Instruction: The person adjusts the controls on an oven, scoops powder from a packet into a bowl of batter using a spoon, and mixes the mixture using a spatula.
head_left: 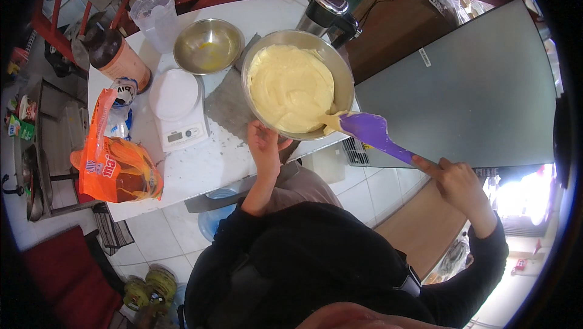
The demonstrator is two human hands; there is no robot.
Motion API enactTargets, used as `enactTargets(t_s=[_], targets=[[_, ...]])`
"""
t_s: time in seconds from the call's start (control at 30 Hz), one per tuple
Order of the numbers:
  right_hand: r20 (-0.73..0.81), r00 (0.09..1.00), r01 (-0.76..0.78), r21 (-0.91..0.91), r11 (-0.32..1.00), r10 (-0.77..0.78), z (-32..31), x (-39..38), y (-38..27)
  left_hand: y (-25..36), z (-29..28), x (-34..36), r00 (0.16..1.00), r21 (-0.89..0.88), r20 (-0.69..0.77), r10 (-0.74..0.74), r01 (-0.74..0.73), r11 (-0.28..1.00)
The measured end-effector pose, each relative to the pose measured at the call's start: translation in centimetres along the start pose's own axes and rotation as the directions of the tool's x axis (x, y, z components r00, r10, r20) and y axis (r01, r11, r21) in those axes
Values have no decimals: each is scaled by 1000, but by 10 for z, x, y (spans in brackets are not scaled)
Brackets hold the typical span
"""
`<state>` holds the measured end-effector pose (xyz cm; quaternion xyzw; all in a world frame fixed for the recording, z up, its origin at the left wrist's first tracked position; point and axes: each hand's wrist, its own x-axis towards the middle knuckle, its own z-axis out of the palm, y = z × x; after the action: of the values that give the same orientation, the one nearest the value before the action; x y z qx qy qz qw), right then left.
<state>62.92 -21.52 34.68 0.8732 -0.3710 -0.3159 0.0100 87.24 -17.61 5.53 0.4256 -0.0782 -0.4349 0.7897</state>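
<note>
A steel mixing bowl (pixel 347 77) full of pale yellow batter (pixel 290 83) stands at the near right of the white table. My left hand (pixel 264 145) is at the bowl's near side, its curled fingers gripping the rim. In my right hand (pixel 456 186), held out to the right, is the handle of a purple spatula (pixel 371 132). The spatula's blade slants over the bowl's right rim, its tip coated with batter and touching the batter's edge.
Left of the bowl are a smaller steel bowl (pixel 193 65) with yellow residue, a white kitchen scale (pixel 177 95), a clear jug (pixel 155 22), a brown bottle (pixel 115 55) and an orange bag (pixel 100 174). Behind stands a hand mixer (pixel 325 13); a grey panel (pixel 467 92) lies right.
</note>
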Motion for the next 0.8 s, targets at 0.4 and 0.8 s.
enactTargets(t_s=[0.4,0.8], targets=[[112,990,-117,991,60,81,70,43,38,10,4,-2,1000,48,-4,-9,9,999],[316,938,-346,888,-304,-143,133,24,68,5,0,-4,1000,35,1,15,-15,999]])
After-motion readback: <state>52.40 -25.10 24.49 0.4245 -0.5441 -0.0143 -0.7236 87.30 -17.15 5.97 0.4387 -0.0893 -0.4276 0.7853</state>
